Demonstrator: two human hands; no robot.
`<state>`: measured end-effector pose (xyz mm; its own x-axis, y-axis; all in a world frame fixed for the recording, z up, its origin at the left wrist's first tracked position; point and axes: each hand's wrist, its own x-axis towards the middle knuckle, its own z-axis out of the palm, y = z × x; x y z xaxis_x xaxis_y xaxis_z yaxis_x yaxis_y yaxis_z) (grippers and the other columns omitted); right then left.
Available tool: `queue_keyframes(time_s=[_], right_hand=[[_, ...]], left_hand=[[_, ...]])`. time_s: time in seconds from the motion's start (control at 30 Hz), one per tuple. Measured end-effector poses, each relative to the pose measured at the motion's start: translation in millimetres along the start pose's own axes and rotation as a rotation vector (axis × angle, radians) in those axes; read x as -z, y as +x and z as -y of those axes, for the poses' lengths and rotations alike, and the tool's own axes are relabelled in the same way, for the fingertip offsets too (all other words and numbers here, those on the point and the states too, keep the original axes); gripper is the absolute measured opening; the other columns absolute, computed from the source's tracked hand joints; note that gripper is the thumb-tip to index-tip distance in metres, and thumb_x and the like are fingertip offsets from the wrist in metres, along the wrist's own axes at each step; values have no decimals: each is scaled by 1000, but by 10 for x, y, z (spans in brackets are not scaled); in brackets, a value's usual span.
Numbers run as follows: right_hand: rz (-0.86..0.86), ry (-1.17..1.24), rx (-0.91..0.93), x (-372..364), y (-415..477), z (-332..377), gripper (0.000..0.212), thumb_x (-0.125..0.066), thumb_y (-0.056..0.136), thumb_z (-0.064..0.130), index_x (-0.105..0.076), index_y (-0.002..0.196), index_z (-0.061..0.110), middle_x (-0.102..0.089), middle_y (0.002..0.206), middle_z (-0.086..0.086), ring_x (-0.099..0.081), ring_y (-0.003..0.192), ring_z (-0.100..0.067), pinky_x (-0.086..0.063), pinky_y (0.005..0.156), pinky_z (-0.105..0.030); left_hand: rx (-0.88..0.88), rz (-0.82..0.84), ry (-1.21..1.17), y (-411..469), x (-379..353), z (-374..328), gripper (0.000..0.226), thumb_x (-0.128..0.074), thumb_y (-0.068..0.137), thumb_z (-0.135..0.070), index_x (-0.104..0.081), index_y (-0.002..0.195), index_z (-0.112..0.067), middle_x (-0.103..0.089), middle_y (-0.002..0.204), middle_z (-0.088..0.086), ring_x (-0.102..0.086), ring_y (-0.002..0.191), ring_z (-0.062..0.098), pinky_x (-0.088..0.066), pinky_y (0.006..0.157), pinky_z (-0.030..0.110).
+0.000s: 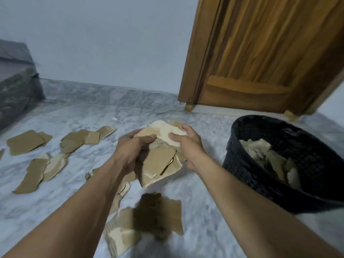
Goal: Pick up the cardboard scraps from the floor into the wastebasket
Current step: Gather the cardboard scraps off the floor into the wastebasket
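Torn brown cardboard scraps (160, 161), a ragged bundle, are gripped by the left hand (130, 151) and right hand (188, 146) with curled fingers, just left of the black mesh wastebasket (242, 175). Farther left, jagged loose scraps (26, 142) lie on the veined marble floor (74, 116); the piece nearest the camera is blurred.

Wall (102, 43): plain pale blue-grey, across the far side.
Door (260, 53): brown wood with upright grain, far right.
Door frame (193, 53): same wood, just left of the door.
Skirting (111, 92): grey-veined marble strip along the wall's foot.
Dark block (16, 81): far left, mottled grey-green; what it is cannot be told.
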<state>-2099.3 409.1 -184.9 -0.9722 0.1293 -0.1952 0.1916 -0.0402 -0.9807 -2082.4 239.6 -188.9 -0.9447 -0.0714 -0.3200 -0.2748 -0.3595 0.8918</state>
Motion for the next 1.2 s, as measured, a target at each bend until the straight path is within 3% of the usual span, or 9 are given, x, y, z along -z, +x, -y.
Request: queue_keyframes(time_s=[0.13,0.33,0.6,0.7,0.8,0.83,0.9,1.03,1.2], right_hand=[[-19,-56,112,414,-148,876,51,-78,81,19,-64,128,34,-68,128,0,-67,111,-26,-58,93,-49],[-73,-57,238,1351,-467,1984,49,-69,93,5,-64,125,41,-67,124,-3,-70,105,-33,-62,82,-51],[-341,71,211,2828,-644,1770,64,-75,85,4,-62,131,47,-63,133,-3,-68,108,-36,-61,81,-55],[-418,15,110,3174,-635,1510,66,-83,75,15,-62,128,49,-59,140,1,-64,117,-33,-56,94,-58],[-434,-233,-61,3256,-724,1362,68,-83,80,34,-54,141,39,-49,146,10,-52,125,-22,-46,107,-49],[-429,-340,-119,3233,-761,1363,66,-76,88,40,-48,147,33,-47,147,7,-50,129,-23,-46,104,-47],[-426,-537,-170,3162,-775,1401,67,-64,96,47,-39,154,24,-43,154,0,-45,137,-28,-45,105,-46],[-383,-775,-21,2699,-757,1553,62,-57,101,43,-38,155,19,-39,160,-4,-39,144,-27,-34,116,-40],[-329,-989,348,1739,-593,1494,53,-56,101,43,-45,149,24,-48,150,-3,-48,135,-25,-41,101,-36]], left_hand=[[-153,96,4,-202,-606,-547,45,-79,78,1,-70,119,-14,-77,101,6,-73,76,16,-57,61,26],[-294,247,-7,-518,-1807,-1014,74,-79,81,0,-53,143,-29,-64,123,0,-67,103,21,-59,90,39],[-277,428,200,-654,-3188,-450,61,-81,81,-4,-61,136,-19,-68,117,1,-67,98,18,-59,83,31],[-221,433,330,-685,-3442,-165,55,-82,80,-6,-63,131,-19,-71,111,6,-70,87,19,-62,77,33],[-207,471,502,-683,-3492,5,51,-80,83,-5,-60,129,-13,-69,109,8,-67,78,19,-59,53,22],[-238,482,558,-656,-3472,45,50,-81,82,-6,-61,128,-11,-68,116,9,-67,84,20,-57,54,19],[-391,467,740,-607,-3350,50,51,-83,82,-16,-63,129,-12,-67,126,9,-66,103,24,-52,75,20],[-667,310,950,-565,-2876,-111,49,-72,91,-35,-62,136,-18,-66,132,3,-61,122,24,-44,100,29],[-752,32,910,-417,-1809,-123,42,-55,100,-36,-59,139,-21,-67,131,2,-65,113,23,-46,99,33]])
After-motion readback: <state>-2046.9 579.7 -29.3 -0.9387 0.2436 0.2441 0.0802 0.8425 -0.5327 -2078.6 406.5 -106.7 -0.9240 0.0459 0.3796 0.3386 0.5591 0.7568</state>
